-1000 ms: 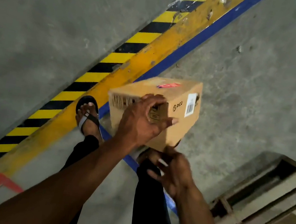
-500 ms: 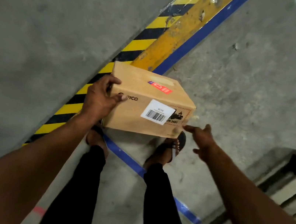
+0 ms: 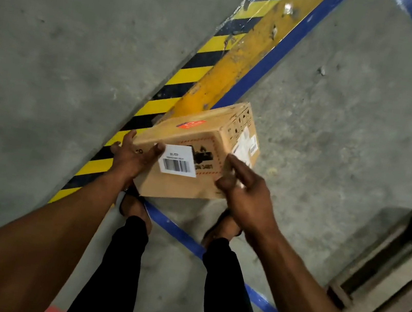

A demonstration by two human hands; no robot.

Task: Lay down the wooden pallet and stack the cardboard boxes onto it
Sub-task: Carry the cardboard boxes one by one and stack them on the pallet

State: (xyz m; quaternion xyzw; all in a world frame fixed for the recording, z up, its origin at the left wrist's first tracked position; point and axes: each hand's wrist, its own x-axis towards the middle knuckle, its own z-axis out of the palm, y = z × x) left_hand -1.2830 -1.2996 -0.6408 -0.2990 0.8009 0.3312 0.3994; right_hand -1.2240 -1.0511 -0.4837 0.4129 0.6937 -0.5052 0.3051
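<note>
The cardboard box (image 3: pixel 194 151) hangs tilted above the person's feet and the blue floor line (image 3: pixel 176 232), its left end gripped by the left hand (image 3: pixel 131 157), the right hand (image 3: pixel 243 188) spread open against its near right corner, with the wooden pallet (image 3: pixel 382 278) off right.

Single view – head-worn wide-angle camera, looking steeply down past own forearms to concrete floor (image 3: pixel 54 51). Close range: cardboard box (image 3: pixel 193 159) held at frame centre, legs and feet directly beneath. Hazard stripe (image 3: pixel 184 79) runs diagonally from near left to far right. Wooden pallet (image 3: pixel 381 270) clipped at near right edge. Edges bend from lens distortion – no second view to overlap.
</note>
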